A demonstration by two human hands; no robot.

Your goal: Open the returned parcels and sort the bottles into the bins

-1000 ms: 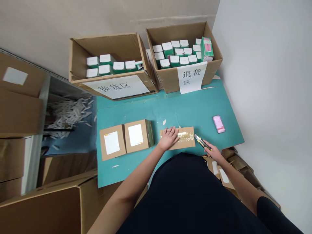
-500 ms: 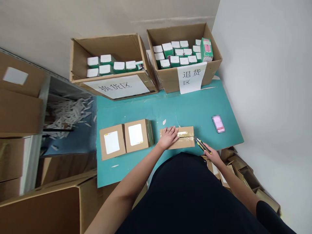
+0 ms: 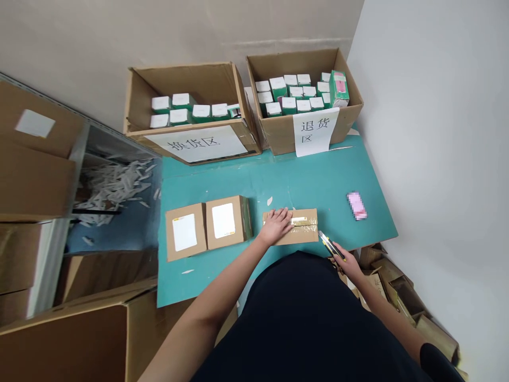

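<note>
1. Teal bench point(image 3: 318, 180) spreads across the middle of our downward view.
2. Our left hand point(image 3: 275, 226) lies palm down on a flat cardboard package point(image 3: 304, 236), its grip fully open, fingers spread, holding nothing. The package sits near the bench's front edge, directly ahead of us.
3. Clear packing tape point(image 3: 302, 225) crosses the package just right of that hand.
4. Our right hand point(image 3: 345, 260) has its grip closed around a yellow-and-black utility knife point(image 3: 330, 245), whose tip is just beside the package's right end.
5. Left of the package, two cardboard boxes point(image 3: 226, 222) with white labels stand side by side, touching.
6. At the bench's far edge, two open cartons point(image 3: 191, 85) hold small green-and-white boxes point(image 3: 201, 111). Paper signs point(image 3: 194, 144) on their fronts read "exchange area" and "return area" in Chinese.
7. A blurred pink object point(image 3: 357, 206) lies on the bench at right.
</note>
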